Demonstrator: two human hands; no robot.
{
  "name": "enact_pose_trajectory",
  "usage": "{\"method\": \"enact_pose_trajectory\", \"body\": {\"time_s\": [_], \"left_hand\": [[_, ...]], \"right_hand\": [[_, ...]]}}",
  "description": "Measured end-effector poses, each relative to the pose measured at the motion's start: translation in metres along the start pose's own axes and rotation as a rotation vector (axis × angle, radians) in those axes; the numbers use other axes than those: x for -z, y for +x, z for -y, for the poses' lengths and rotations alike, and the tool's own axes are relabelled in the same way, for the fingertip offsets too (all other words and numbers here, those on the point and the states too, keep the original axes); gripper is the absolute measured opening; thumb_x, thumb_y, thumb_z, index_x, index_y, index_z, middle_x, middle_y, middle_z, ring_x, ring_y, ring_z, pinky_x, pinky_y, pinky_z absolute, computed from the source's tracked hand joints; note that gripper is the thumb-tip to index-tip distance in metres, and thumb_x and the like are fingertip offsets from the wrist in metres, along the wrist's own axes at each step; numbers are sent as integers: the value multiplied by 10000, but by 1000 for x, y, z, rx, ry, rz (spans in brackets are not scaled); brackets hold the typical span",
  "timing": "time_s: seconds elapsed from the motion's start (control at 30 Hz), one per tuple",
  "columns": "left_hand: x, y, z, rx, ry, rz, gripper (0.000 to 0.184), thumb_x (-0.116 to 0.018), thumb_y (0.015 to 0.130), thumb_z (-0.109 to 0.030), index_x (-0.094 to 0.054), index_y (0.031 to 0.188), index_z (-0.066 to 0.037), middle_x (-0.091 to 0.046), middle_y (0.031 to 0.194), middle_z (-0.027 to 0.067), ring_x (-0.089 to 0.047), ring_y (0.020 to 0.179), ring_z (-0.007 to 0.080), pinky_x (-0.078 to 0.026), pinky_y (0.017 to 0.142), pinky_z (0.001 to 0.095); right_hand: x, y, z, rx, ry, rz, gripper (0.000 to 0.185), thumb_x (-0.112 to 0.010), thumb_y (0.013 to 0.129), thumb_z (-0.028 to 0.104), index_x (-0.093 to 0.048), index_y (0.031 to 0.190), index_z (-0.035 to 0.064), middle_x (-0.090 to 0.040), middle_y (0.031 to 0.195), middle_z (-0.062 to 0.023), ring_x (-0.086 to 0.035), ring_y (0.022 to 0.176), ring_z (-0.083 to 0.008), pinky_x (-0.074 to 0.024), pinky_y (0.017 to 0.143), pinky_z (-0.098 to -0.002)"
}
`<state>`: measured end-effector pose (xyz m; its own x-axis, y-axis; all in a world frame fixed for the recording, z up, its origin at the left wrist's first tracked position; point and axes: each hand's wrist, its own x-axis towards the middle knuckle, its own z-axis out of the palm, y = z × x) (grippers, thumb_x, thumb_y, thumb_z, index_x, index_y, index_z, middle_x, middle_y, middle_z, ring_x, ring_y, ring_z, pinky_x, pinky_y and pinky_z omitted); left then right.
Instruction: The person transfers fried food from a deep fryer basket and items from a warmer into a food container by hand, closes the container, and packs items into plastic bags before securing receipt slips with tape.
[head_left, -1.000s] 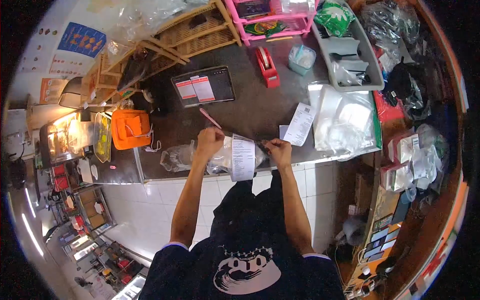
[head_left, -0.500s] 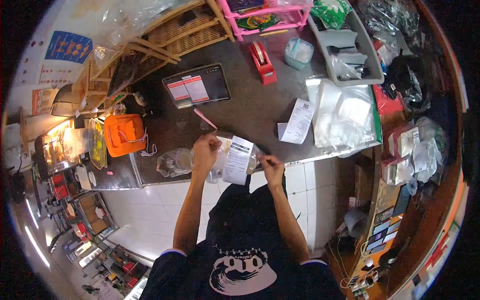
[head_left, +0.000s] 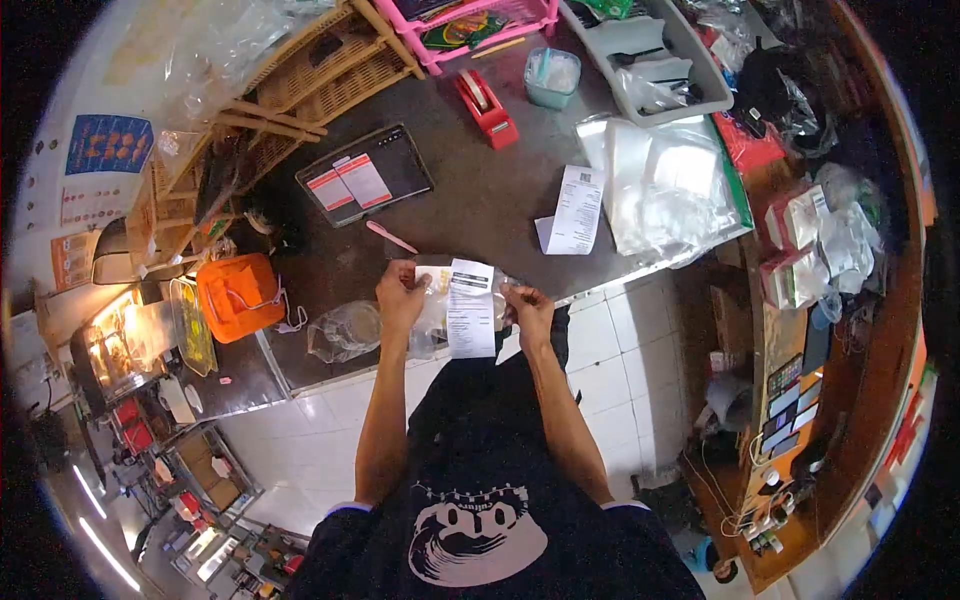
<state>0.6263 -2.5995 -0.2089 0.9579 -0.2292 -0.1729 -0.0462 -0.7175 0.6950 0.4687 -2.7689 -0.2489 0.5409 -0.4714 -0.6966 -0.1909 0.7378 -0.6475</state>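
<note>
My left hand (head_left: 401, 297) is closed on the left side of a clear plastic bag (head_left: 433, 312), and my right hand (head_left: 528, 307) pinches its right side. A long printed receipt (head_left: 471, 318) lies over the front of the bag, between my hands. What the bag holds is hard to make out. Left of my left hand, another crumpled clear bag (head_left: 345, 332) rests at the counter's front edge. A pink pen (head_left: 391, 237) lies just above my left hand. Farther right on the counter is a second receipt (head_left: 575, 212), beside a folded slip.
A tablet (head_left: 366, 175), a red tape dispenser (head_left: 486, 108) and a lidded tub (head_left: 551, 78) stand on the dark counter (head_left: 470, 190). Stacked plastic bags (head_left: 665, 185) and a grey cutlery tray (head_left: 650, 55) are at the right. An orange container (head_left: 238, 296) stands left, near wicker shelves (head_left: 300, 90).
The view has shifted and turned slightly. Both hands still hold the bag; the receipt on it now hangs flatter and straighter, and my right hand's fingers have moved up along the bag's side.
</note>
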Motion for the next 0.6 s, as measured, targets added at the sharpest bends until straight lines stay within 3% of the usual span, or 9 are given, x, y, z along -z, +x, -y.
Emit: {"method": "enact_pose_trajectory", "body": {"time_s": [0.2,0.33,0.4,0.43,0.47,0.5,0.53,0.57,0.6], "left_hand": [[5,2,14,98,-211,51,235,-777,719,-52,-660,922,-35,-662,801,45,-595,707,121,-490,653,289],[22,-4,0,360,-614,137,214,-717,748,-12,-708,961,-32,-675,825,33,-600,730,121,-478,651,274],[31,-8,-6,381,-601,144,233,-680,766,15,-706,992,-32,-677,862,30,-600,722,124,-475,653,271],[28,-5,7,367,-667,163,249,-669,773,23,-698,1014,-33,-675,876,35,-600,731,125,-477,659,273],[25,-2,18,348,-738,183,266,-659,780,30,-691,1036,-34,-674,890,39,-600,739,126,-479,666,275],[31,-5,14,316,-736,151,280,-642,830,-20,-665,1109,-34,-681,1000,66,-634,904,173,-505,806,289],[35,-1,5,302,-759,153,280,-642,830,-20,-665,1109,-34,-681,1000,66,-634,904,173,-505,806,289],[39,2,-3,60,-541,-30,284,-620,838,4,-658,1116,-34,-674,998,68,-628,889,160,-507,782,285],[46,6,-14,-174,-315,-216,290,-598,846,28,-650,1124,-34,-668,996,69,-622,873,147,-509,758,281]], "right_hand": [[9,1,-13,39,16,-110,275,-786,802,128,-532,841,31,-593,658,-63,-549,496,-123,-450,421,-250],[10,-15,-4,320,-260,-101,233,-743,836,121,-532,866,26,-604,717,-45,-566,582,-112,-463,462,-253],[20,-1,-24,511,-629,-23,221,-740,847,167,-580,850,15,-597,701,-23,-560,611,-93,-456,505,-255],[22,-4,-18,276,-642,33,226,-754,841,218,-643,836,21,-617,715,-25,-552,617,-75,-442,526,-254],[25,-5,-9,303,-652,18,226,-754,841,218,-643,836,21,-617,715,-25,-552,617,-75,-442,526,-254],[25,-4,5,380,-695,-73,233,-747,840,223,-646,831,13,-642,727,-40,-577,646,-91,-466,573,-260],[23,-5,21,449,-735,-162,241,-740,840,229,-649,826,5,-666,740,-56,-602,675,-106,-489,621,-265],[8,-17,61,372,-508,-131,253,-750,832,241,-665,832,3,-667,739,-59,-603,673,-110,-492,624,-275],[14,10,68,575,-661,-202,283,-749,836,268,-667,871,-1,-675,757,-60,-604,688,-110,-493,638,-277]]}}
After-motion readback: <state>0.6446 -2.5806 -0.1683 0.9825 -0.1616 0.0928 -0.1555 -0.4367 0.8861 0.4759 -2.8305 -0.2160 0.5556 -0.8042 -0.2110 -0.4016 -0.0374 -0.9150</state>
